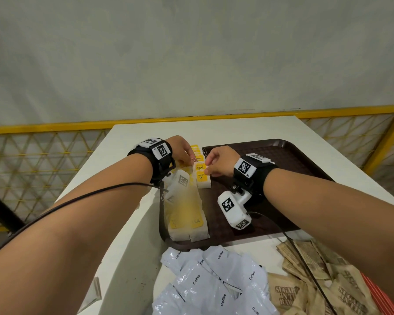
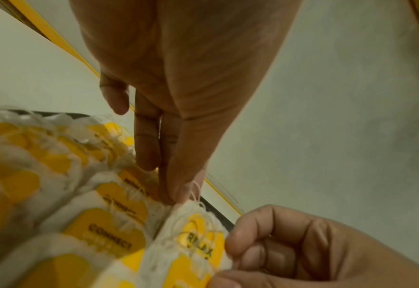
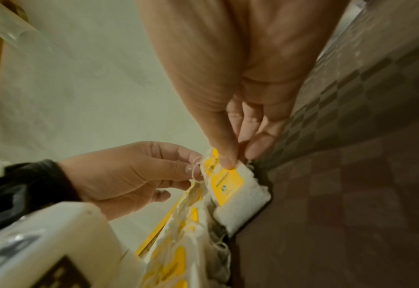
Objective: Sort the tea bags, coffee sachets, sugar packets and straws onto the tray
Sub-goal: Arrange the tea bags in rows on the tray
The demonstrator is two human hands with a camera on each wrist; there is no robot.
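A dark brown tray [image 1: 282,160] lies on the white table. Rows of white tea bags with yellow tags [image 1: 187,214] run along its left edge. My right hand [image 1: 207,170] pinches one tea bag [image 1: 203,178] by its tag at the far end of the rows, thumb [image 3: 225,155] on top of that tea bag [image 3: 230,187]. My left hand [image 1: 188,161] is just left of it. Its thumb and fingertips [image 2: 176,193] pinch that bag's thin white string [image 3: 197,167]. The bag's lower end rests on the tray.
White coffee sachets [image 1: 214,280] are piled on the table in front of the tray, brown sugar packets [image 1: 316,280] to their right, with red strips [image 1: 375,289] beside them. The tray's right part is bare. A yellow mesh fence [image 1: 43,151] stands behind the table.
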